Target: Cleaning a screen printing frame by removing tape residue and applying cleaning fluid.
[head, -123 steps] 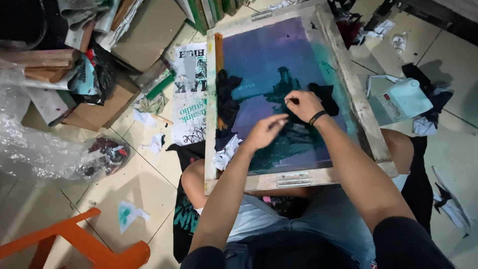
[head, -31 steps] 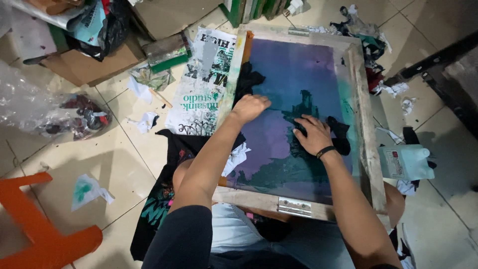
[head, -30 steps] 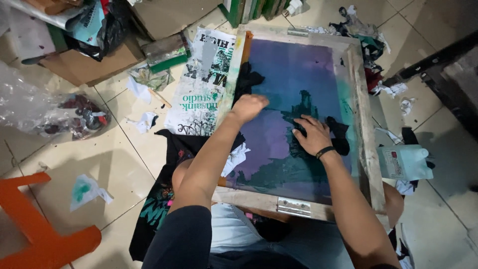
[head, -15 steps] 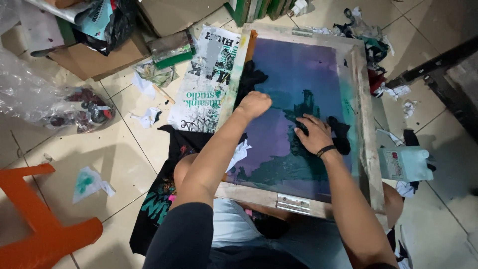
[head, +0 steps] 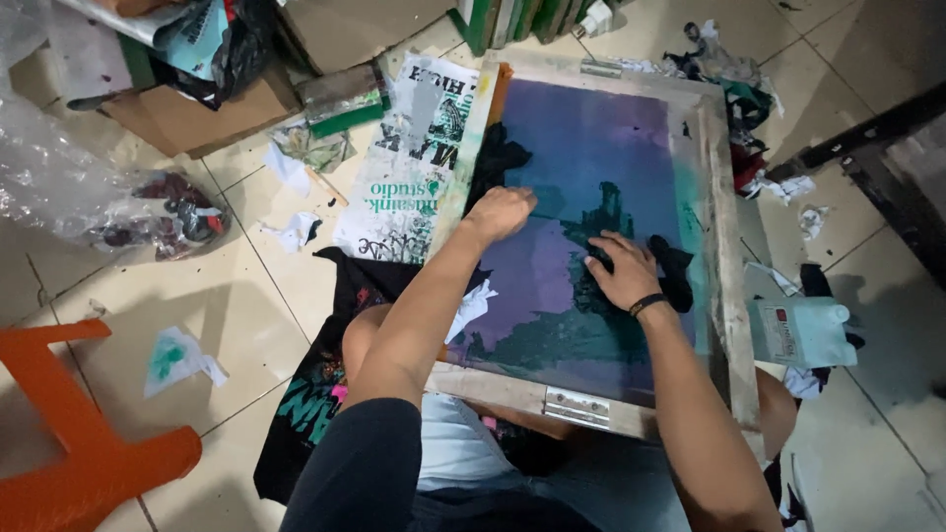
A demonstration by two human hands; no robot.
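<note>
- Wooden screen-printing frame [head: 724, 296] lies across the seated person's lap, its far end toward the stacked frames [head: 503, 15] at the top; purple-teal mesh [head: 591, 148] faces up.
- Left hand [head: 501, 212] is curled into a loose fist, knuckles on the mesh near the frame's left rail — cannot tell whether anything is inside it.
- Right hand [head: 621, 271] is spread flat, fingers pressing a black rag [head: 675, 276] onto the mesh; not a closed grip, more a pinning-down.
- Progress, as a judgement: dark ink smears still show along the upper left of the mesh and around the central design; the teal lower band looks patchy. Wiping seems partway, with much of the surface left.
- Edges: raised rails box the hands in on all sides; a metal hinge plate [head: 576, 406] sits on the near rail.
- Room: printed paper sheet [head: 409, 167] and black shirt [head: 315, 394] lie just left of the frame, a pale plastic jug [head: 798, 333] just right — tight. Orange stool [head: 79, 443] stands well apart, lower left.
</note>
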